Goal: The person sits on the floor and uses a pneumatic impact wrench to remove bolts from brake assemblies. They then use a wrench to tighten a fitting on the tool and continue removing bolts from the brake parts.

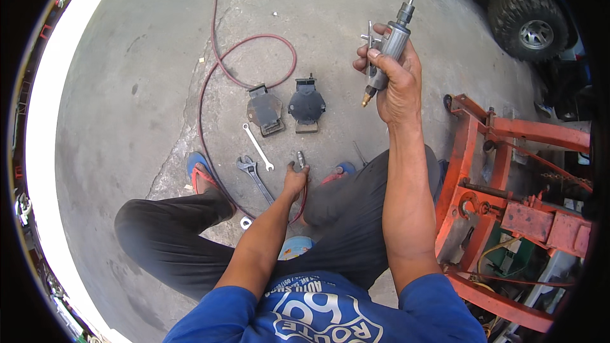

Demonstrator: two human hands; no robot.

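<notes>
My right hand grips a silver air die grinder with a lever, a bit pointing up and a brass fitting pointing down. Down by the floor, my left hand holds a metal coupler on the end of a red air hose. Two dark brake pads lie side by side above it. A combination wrench and an adjustable wrench rest on the concrete to its left, with a small ring-ended tool partly showing below them.
An orange steel jack or hoist frame stands close on my right. Behind it at upper right is a vehicle with a knobby tire. My sandalled feet are on the concrete floor, and my bent knees flank my left arm.
</notes>
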